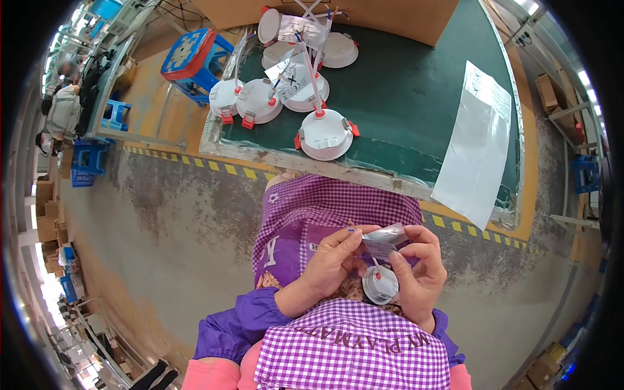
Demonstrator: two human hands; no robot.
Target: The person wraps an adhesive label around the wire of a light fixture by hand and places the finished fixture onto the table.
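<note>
Over my lap, my left hand (pixel 333 259) pinches a thin cable whose blue wire end (pixel 351 229) pokes out above the fingertips. My right hand (pixel 419 265) grips a shiny silver label (pixel 385 243) between thumb and fingers, and the label's left edge reaches my left fingers. From the cable, just below the label, hangs a small round white downlight (pixel 379 286) with a red cable grommet. Whether the label is wrapped around the cable is hidden by my fingers. A larger white downlight (pixel 326 136) with red clips lies near the bench's front edge.
On the green bench (pixel 396 97) stand several more white downlights (pixel 260 103), some with silver labels on their cables. A white plastic sheet (pixel 474 143) overhangs the front edge at right. A cardboard box (pixel 338 14) is at the back. Blue stools (pixel 195 62) stand left.
</note>
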